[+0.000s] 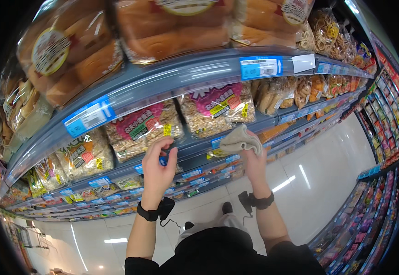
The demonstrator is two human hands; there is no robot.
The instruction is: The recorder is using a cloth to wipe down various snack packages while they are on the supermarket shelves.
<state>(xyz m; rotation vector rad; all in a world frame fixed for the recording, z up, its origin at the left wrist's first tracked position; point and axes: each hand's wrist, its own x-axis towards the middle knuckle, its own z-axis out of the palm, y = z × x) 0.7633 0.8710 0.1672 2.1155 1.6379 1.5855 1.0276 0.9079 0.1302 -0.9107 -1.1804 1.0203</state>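
A crumpled grey-beige cloth is bunched in my right hand, in front of a shelf edge. My left hand holds nothing; its fingers are half curled, with a gap between thumb and forefinger. It hovers before a clear bag of puffed-grain snack with a pink and green print. Another such bag, printed pink, lies on the same shelf, beyond and left of the cloth. Black straps with small devices circle both my wrists.
Above, an upper shelf rim with price tags juts out under large packs of bread rolls. Lower shelves carry more bagged snacks. Tiled floor lies below me, and another stocked rack stands on the right.
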